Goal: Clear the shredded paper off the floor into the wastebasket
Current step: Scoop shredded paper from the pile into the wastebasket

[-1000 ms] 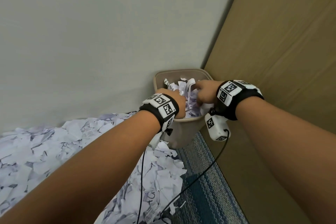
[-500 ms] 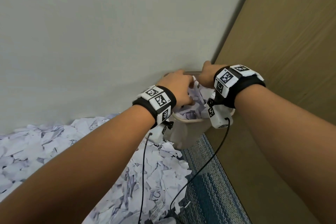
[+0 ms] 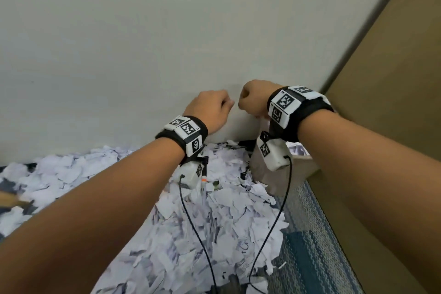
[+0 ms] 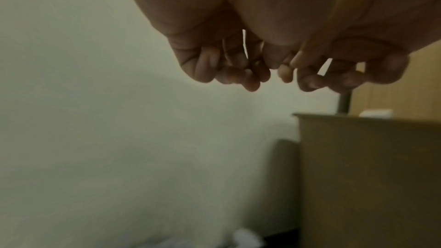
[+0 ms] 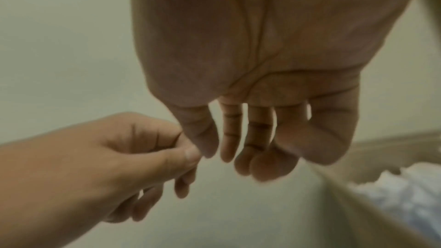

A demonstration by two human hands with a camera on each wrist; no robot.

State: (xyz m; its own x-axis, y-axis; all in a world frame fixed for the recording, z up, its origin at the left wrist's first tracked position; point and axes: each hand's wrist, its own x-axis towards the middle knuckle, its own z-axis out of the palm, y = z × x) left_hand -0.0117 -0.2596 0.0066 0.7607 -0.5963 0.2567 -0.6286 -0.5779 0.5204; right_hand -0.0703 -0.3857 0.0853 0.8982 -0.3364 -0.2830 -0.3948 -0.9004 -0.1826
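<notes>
pale grey-green wall (image 3: 143,43) behind, tan wooden panel (image 3: 393,79) at the right, blue striped carpet (image 3: 310,246) below. heaped over the carpet along the wall's foot: torn white shredded paper (image 3: 214,222), spreading from the far left up to the side of the beige plastic wastebasket (image 3: 298,169) in the corner. more white scraps (image 5: 405,191) piled inside that wastebasket, seen past its rim in the right wrist view. raised in front of the wall, above the basket and the heap: left hand (image 3: 210,110) and right hand (image 3: 254,99), close together, knuckles nearly touching, both clear of the paper. left hand's fingers (image 4: 238,74) curled loosely under the palm, nothing between them in the left wrist view. right hand's fingers (image 5: 253,139) hanging down, relaxed and only slightly bent, palm bare, no scrap held. strapped to each wrist: black bands with white square-patterned marker blocks (image 3: 188,130), white camera boxes (image 3: 272,153) slung beneath, thin black cables (image 3: 191,222) trailing down across the paper heap. wastebasket mostly hidden behind the right wrist's box in the head view, its wall standing upright against the wooden panel.
</notes>
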